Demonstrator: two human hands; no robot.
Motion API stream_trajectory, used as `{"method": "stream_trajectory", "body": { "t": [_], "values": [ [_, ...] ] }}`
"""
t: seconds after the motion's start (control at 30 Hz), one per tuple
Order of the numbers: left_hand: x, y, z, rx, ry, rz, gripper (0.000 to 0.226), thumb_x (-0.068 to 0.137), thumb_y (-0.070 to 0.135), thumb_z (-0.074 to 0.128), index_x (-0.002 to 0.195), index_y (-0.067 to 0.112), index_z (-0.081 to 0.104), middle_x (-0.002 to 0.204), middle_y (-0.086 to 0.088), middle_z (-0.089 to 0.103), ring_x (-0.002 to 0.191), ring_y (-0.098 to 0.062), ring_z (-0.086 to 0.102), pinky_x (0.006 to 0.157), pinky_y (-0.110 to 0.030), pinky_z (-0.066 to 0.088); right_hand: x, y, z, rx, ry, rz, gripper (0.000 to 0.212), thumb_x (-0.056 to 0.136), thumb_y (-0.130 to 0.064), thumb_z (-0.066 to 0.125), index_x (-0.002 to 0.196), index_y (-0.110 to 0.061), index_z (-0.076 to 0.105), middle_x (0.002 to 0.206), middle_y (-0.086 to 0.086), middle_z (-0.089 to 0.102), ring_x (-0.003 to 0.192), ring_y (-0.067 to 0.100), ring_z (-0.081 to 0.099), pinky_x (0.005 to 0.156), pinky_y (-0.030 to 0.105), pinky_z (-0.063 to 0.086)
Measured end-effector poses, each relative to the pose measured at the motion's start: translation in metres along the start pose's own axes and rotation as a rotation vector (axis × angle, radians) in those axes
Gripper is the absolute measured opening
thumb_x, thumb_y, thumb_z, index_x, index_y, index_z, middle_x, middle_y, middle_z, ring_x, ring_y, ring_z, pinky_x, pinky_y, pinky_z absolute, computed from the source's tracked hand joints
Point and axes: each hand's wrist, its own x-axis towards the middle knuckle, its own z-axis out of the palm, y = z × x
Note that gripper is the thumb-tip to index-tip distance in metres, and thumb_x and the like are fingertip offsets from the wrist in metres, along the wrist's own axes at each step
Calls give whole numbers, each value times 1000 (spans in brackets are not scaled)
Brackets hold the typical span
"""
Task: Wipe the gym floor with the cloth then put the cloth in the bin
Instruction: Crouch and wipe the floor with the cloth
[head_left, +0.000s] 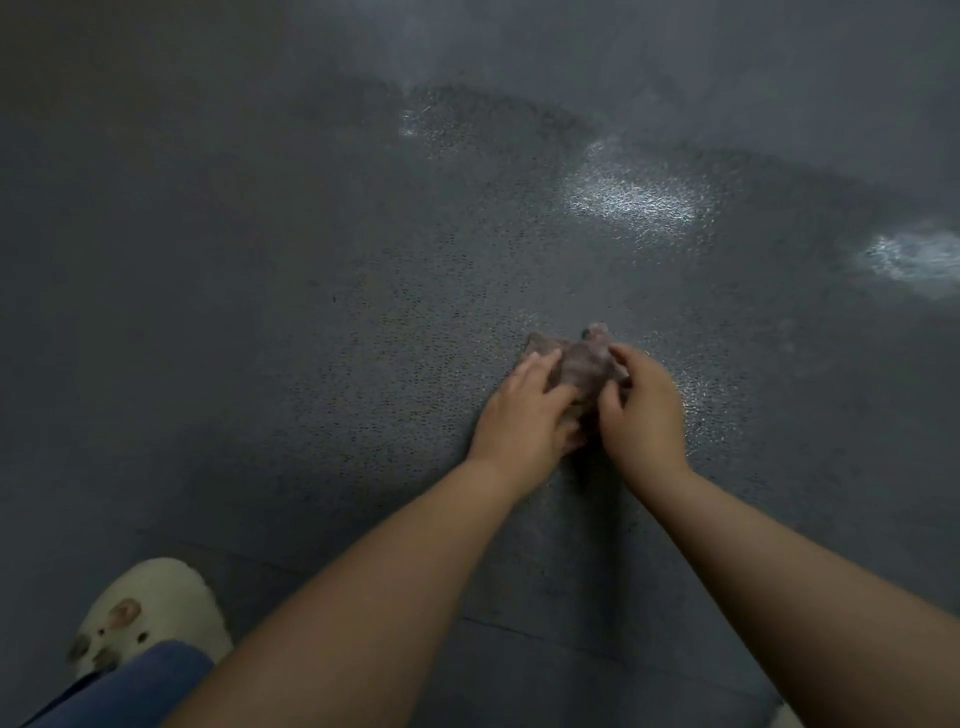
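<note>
We are pressing a crumpled, brownish cloth (584, 364) onto the speckled grey floor (311, 312) right of frame centre, our left hand (524, 410) flat-fingered on it, our right hand (644, 410) curling around its bunched edge; blur is hiding its weave.

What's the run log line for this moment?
phase: wiping | cloth: bunched on floor | left hand: on cloth | right hand: grips cloth | bin: not in view
</note>
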Motion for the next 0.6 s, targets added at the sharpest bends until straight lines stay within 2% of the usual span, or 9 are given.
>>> {"method": "stream_trajectory", "body": {
  "t": [0.07,0.13,0.2,0.27,0.33,0.43,0.5,0.57,0.6],
  "values": [
    [-1,0,-5,-162,168,-64,17,90,16,59,103,8,65,142,-10,40,132,-27,33,105,-29,28,1,0,-1,-2,-18,76,33,87,-1,50,118,-3,60,114,15,62,102,30,58,91,34,43],
    [-2,3,-4,-240,262,-99,8,87,7,60,92,4,66,123,-11,53,115,-26,44,93,-23,31,2,1,-1,-16,-19,127,34,87,-2,50,120,-4,59,116,16,60,106,30,56,92,32,41],
    [-3,7,0,-295,334,-103,4,87,1,57,87,3,61,102,-12,55,95,-25,49,78,-20,30,5,0,-6,10,15,247,35,88,-3,49,122,-4,58,119,16,59,110,30,55,94,32,39],
    [-6,13,1,-429,438,-198,8,91,1,51,86,6,54,87,-7,51,81,-21,47,67,-22,29,7,0,-11,37,14,393,28,91,-8,49,116,-6,60,114,15,63,108,30,56,87,29,40],
    [-8,15,-5,-639,554,-365,11,96,4,44,89,11,45,81,-1,47,76,-18,44,63,-24,30,7,-1,-11,29,-58,476,22,92,-20,53,106,-6,63,107,14,66,103,30,58,77,29,38],
    [-9,7,-20,-918,658,-620,8,100,8,38,94,12,41,81,2,45,74,-13,44,61,-22,34,3,-6,-7,-51,-199,484,26,88,-35,61,92,-9,62,93,11,65,94,29,59,68,27,35],
    [-11,-5,-29,-1052,737,-727,15,101,11,36,90,18,43,79,6,44,73,-11,43,61,-23,36,2,-10,-4,-6,-190,439,17,86,-25,62,77,-12,55,78,6,58,81,26,56,59,29,32],
    [-15,-17,-39,-1212,807,-770,25,102,12,34,81,23,42,78,5,45,71,-12,44,60,-25,36,0,-16,-3,167,-96,338,23,82,-12,59,65,-15,43,64,1,47,65,20,45,54,30,30],
    [-17,-21,-45,-1299,835,-782,26,102,12,33,80,22,41,80,4,47,70,-12,46,60,-26,37,-2,-20,-4,242,-42,288,29,80,-7,58,63,-17,37,60,-1,41,59,16,39,51,26,29]
  ]
}}
